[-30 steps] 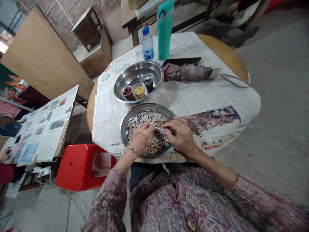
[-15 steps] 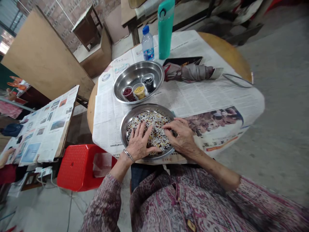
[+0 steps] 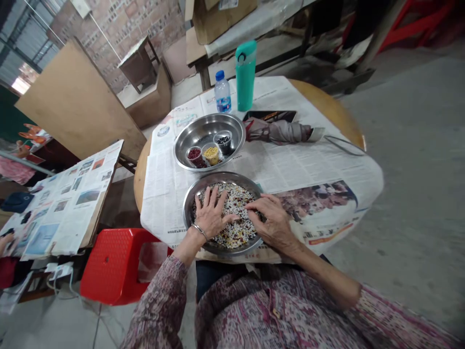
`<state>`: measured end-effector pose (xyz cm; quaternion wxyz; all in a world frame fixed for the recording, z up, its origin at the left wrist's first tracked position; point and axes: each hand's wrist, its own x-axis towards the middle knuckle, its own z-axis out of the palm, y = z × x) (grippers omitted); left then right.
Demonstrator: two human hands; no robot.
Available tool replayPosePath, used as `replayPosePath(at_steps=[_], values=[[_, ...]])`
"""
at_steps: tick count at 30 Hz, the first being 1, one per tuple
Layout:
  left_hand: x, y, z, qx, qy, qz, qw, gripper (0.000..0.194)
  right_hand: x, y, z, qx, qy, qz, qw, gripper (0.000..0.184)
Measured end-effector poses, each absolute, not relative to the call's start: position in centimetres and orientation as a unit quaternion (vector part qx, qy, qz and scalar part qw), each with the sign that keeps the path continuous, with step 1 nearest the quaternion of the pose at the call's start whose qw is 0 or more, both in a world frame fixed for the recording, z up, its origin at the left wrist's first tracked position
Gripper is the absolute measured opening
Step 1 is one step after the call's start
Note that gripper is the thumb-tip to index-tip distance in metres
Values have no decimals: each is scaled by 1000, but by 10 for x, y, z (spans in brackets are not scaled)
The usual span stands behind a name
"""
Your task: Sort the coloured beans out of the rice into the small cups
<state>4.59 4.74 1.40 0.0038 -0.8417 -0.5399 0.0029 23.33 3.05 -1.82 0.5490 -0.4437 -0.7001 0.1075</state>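
A round steel basin (image 3: 187, 213) in front of me holds a layer of mixed grains (image 3: 236, 235), white with dark, red and yellow bits among them. My left hand (image 3: 210, 215) lies palm down on the left part of the grains, fingers spread, a silver bangle at its wrist. Over the right side of the basin, my right hand (image 3: 272, 220) has thumb and forefinger brought together in a pinch; whatever is between them is too small to make out. Behind stands a second steel basin (image 3: 189, 130) with cups of red beans (image 3: 195, 156), yellow kernels (image 3: 210, 154) and black beans (image 3: 224, 141).
Newspaper (image 3: 308, 160) covers the round table. A water bottle (image 3: 223, 92), a teal flask (image 3: 246, 77), a phone (image 3: 271, 115) and a folded umbrella (image 3: 279, 132) lie beyond the basins. A red stool (image 3: 109, 264) is at left, near another newspaper-covered table (image 3: 78, 194) where a person's arm shows.
The view has tilted up, so the table sits lower in the picture. My left hand has shifted slightly toward the far side of the basin; my right hand keeps nearly the same place.
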Motion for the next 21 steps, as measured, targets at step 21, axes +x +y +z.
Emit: replayPosePath(at_steps=[21], values=[[13, -31, -1, -744, -531, -404, -39, 21, 229, 37, -13, -410, -872, -9, 266, 15]])
